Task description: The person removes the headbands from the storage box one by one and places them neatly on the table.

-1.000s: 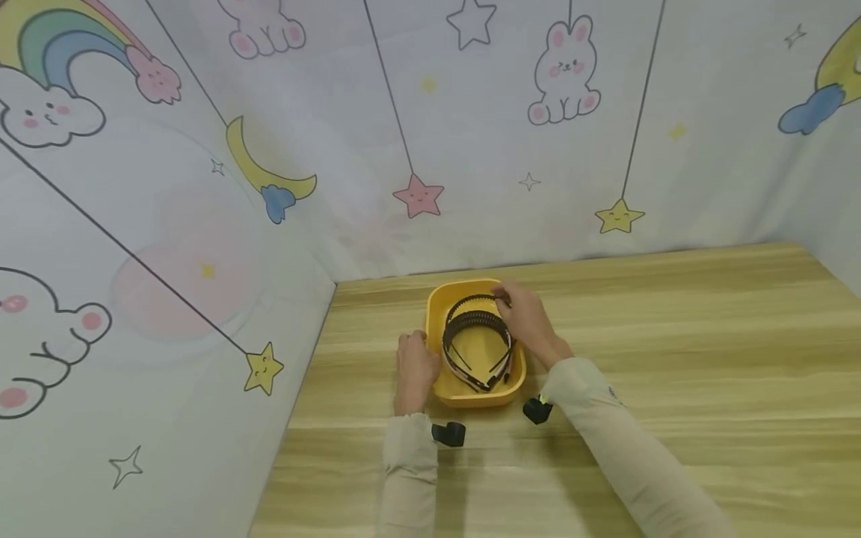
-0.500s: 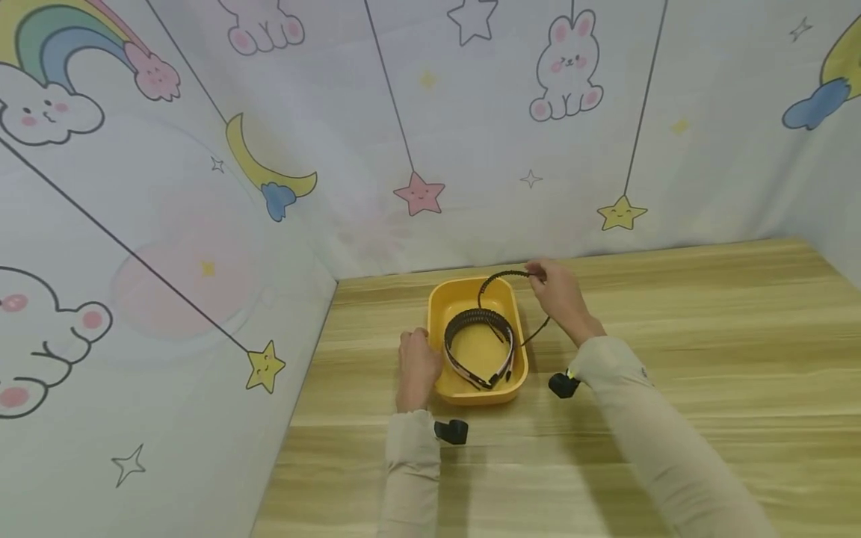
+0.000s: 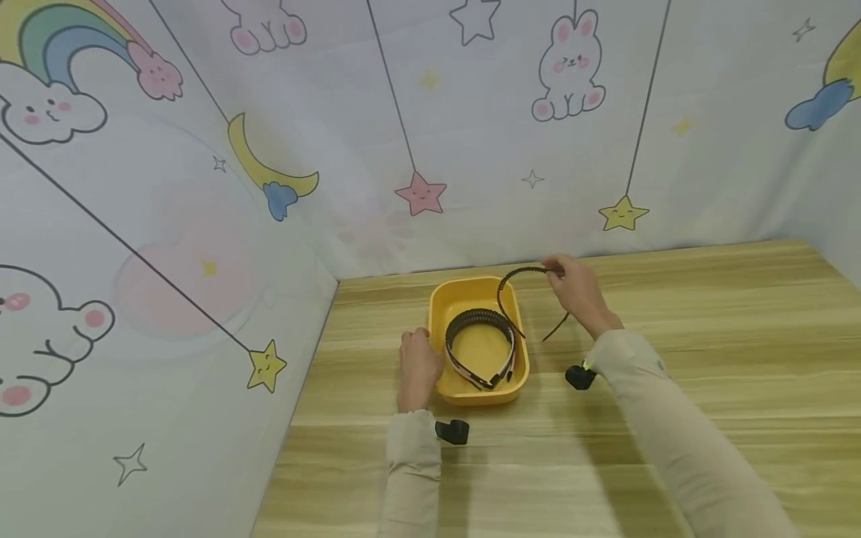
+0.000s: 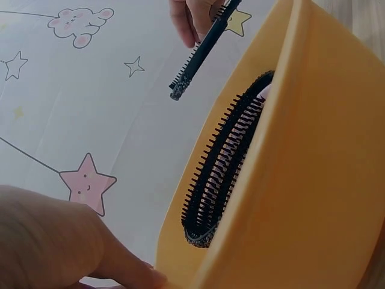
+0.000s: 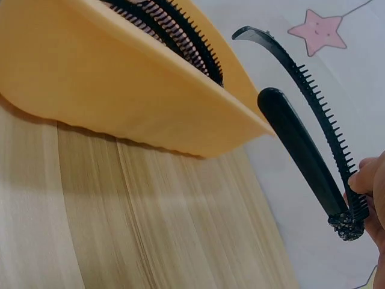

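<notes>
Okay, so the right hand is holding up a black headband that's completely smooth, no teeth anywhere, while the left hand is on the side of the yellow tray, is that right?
Not quite: the black headband in the right hand has a row of teeth, as the right wrist view shows. The left hand is indeed on the yellow tray's side.

Patterned wall (image 3: 484,134), wood-grain table (image 3: 706,344)
Ahead you see a rabbit (image 3: 570,69) and pink star (image 3: 421,195) (both printed), a rainbow (image 3: 70,31) far left.
</notes>
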Available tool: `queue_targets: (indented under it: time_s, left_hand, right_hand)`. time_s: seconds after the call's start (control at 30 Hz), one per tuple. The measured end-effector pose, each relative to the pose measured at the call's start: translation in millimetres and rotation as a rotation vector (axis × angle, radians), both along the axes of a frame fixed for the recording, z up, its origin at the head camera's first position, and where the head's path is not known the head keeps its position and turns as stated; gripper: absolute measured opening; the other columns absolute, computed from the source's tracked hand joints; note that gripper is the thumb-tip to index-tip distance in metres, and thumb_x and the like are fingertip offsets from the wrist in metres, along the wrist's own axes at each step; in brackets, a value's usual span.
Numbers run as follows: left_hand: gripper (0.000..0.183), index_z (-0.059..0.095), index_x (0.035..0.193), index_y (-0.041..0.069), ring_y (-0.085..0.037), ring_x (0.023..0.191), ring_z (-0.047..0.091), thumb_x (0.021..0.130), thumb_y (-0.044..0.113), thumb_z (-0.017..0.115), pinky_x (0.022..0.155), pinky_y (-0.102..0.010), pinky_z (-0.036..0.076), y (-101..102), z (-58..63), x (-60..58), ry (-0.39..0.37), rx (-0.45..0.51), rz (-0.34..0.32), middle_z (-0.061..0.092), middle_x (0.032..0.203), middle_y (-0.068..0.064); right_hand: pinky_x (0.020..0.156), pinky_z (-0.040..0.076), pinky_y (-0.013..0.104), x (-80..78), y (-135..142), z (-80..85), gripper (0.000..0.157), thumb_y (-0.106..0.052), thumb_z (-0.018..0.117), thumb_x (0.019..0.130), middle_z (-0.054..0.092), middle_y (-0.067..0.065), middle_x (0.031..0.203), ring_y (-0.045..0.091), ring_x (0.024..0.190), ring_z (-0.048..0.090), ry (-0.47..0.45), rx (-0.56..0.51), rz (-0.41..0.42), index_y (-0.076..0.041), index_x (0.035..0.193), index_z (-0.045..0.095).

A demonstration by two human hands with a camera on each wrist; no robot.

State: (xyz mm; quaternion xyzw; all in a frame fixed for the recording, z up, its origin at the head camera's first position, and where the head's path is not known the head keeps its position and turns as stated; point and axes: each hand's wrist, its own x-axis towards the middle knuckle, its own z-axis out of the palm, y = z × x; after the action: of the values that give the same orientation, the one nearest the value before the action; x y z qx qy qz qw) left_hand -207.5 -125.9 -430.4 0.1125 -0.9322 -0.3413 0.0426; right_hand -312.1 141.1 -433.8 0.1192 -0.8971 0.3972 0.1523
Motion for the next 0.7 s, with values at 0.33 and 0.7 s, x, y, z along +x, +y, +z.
queue_targets:
  time_s: [0.33,0.7]
  left_hand:
    - [0.036,0.055,0.119,-0.005,-0.033,0.106,0.05,0.084,0.001,0.059,0.09,-0.04,0.043,-1,-0.5,0.5,-0.008,-0.019,0.007,0.049,0.115,-0.022]
    - [0.038,0.054,0.12,-0.005,-0.034,0.107,0.048,0.083,0.003,0.06,0.092,-0.042,0.042,0,0.0,0.3,-0.011,0.003,-0.003,0.048,0.115,-0.022]
  right_hand:
    - [0.083,0.047,0.045,-9.3,10,-7.9,0.024,-0.002,0.053,0.09,0.062,0.02,0.109,0.033,0.1,0.058,-0.011,-0.005,-0.034,0.003,0.112,0.06]
    - [0.085,0.045,0.047,-17.8,30,-18.7,0.025,-0.003,0.049,0.092,0.059,0.02,0.113,0.034,0.104,0.055,-0.062,-0.026,-0.053,0.002,0.114,0.058]
